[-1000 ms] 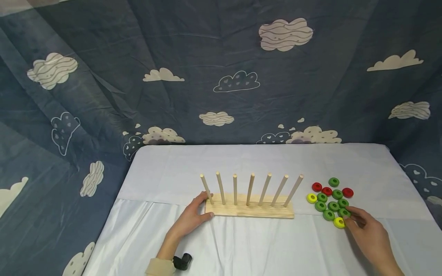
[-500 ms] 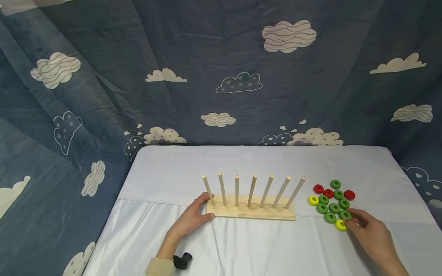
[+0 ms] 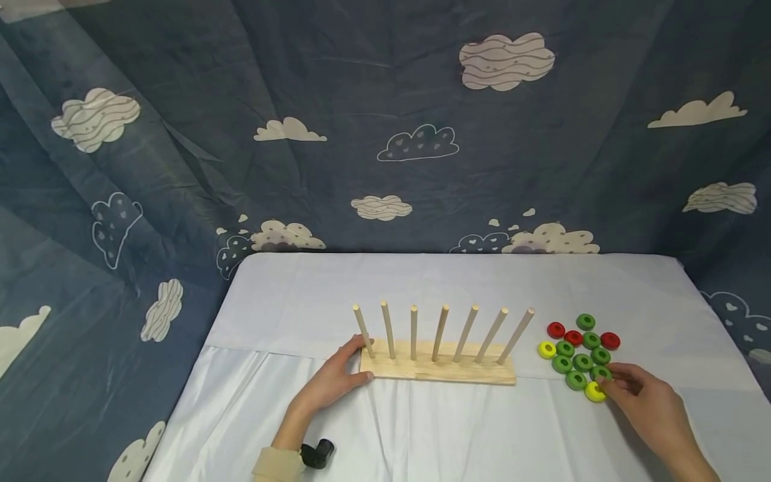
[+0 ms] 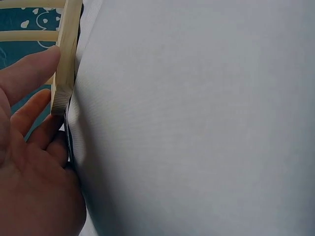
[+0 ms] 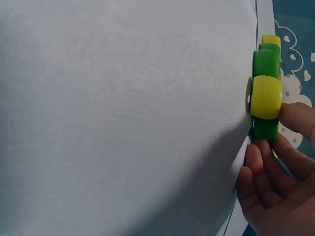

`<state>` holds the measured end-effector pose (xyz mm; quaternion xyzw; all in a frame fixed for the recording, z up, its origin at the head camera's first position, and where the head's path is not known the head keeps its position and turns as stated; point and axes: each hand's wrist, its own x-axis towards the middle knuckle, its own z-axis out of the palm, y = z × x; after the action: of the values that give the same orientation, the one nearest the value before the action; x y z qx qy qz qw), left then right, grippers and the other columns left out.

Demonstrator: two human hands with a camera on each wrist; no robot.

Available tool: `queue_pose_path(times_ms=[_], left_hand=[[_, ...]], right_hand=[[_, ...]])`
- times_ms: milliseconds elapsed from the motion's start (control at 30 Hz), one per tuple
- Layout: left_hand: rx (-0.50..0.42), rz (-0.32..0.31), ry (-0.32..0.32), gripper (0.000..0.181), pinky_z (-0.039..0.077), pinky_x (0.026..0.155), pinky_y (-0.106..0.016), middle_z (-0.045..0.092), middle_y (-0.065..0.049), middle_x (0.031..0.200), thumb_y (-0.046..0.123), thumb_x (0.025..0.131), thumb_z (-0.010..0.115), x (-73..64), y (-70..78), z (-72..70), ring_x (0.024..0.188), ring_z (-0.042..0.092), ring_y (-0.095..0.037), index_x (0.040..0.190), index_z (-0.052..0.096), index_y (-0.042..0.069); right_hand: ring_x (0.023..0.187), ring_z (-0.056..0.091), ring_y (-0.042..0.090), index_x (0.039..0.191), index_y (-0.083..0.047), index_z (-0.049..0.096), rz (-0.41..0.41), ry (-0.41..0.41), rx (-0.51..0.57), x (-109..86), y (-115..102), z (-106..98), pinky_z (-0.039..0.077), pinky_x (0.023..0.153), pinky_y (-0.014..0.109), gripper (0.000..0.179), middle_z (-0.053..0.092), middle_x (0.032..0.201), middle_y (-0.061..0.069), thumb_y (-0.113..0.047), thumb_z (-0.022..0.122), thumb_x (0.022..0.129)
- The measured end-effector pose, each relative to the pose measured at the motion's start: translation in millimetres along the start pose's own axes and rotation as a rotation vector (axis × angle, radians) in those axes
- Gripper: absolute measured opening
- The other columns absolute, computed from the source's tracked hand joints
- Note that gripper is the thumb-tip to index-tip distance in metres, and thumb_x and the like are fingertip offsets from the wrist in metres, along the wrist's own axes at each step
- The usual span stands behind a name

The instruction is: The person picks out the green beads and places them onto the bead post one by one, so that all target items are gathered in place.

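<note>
A pale wooden rack (image 3: 438, 370) with a row of several upright pegs stands on the white-covered table in the head view. My left hand (image 3: 330, 381) grips its left end, thumb at the front edge and fingers behind; the left wrist view shows the thumb on the base (image 4: 67, 64). To the right, my right hand (image 3: 653, 408) has its thumb and index finger around a green ring (image 3: 599, 373) at the near right of a ring cluster. A yellow ring (image 3: 595, 392) lies against it by my thumb. In the right wrist view, the yellow ring (image 5: 267, 97) partly covers the green one (image 5: 266, 129).
Several more green rings (image 3: 581, 362), red rings (image 3: 555, 330) and another yellow ring (image 3: 547, 349) lie flat behind and left of my right hand. A black device (image 3: 318, 454) sits at my left wrist. A dark cloud-patterned cloth (image 3: 415, 194) hangs behind the table (image 3: 289, 294).
The head view shifts slightly. My left hand stays on the rack, and the right thumb and index finger stay at the green ring with hardly any movement.
</note>
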<state>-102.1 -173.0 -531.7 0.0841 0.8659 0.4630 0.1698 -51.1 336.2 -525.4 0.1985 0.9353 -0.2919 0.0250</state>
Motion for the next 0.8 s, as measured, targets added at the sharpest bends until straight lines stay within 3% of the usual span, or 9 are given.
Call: queue_pose_path(times_ms=[233, 467, 800], left_hand=[[-0.027, 0.022, -0.006, 0.068, 0.019, 0.114, -0.060, 0.028, -0.017, 0.158, 0.028, 0.089, 0.073, -1.7, -0.5, 0.4, 0.145, 0.021, -0.038, 0.148, 0.044, 0.014], [-0.029, 0.014, -0.007, 0.068, 0.018, 0.115, -0.060, 0.028, -0.014, 0.159, 0.029, 0.089, 0.073, -1.9, -0.1, 1.2, 0.146, 0.019, -0.036, 0.149, 0.042, 0.018], [-0.031, 0.018, -0.002, 0.067, 0.018, 0.114, -0.061, 0.027, -0.016, 0.159, 0.029, 0.089, 0.073, -0.5, 0.5, 0.7, 0.146, 0.019, -0.037, 0.148, 0.043, 0.016]], right_hand=[[0.081, 0.059, 0.029, 0.125, 0.010, 0.055, 0.032, 0.009, 0.007, -3.8, -2.2, -1.3, 0.050, 0.052, 0.023, 0.045, 0.065, 0.094, 0.021, -0.017, 0.069, 0.092], [0.081, 0.060, 0.029, 0.128, 0.008, 0.056, 0.042, 0.043, 0.037, -6.7, -1.7, -3.0, 0.049, 0.051, 0.023, 0.049, 0.067, 0.094, 0.018, -0.025, 0.068, 0.094], [0.084, 0.061, 0.030, 0.131, 0.007, 0.054, 0.032, 0.151, 0.081, -10.7, -12.1, -6.8, 0.047, 0.048, 0.018, 0.047, 0.066, 0.098, 0.022, -0.022, 0.065, 0.097]])
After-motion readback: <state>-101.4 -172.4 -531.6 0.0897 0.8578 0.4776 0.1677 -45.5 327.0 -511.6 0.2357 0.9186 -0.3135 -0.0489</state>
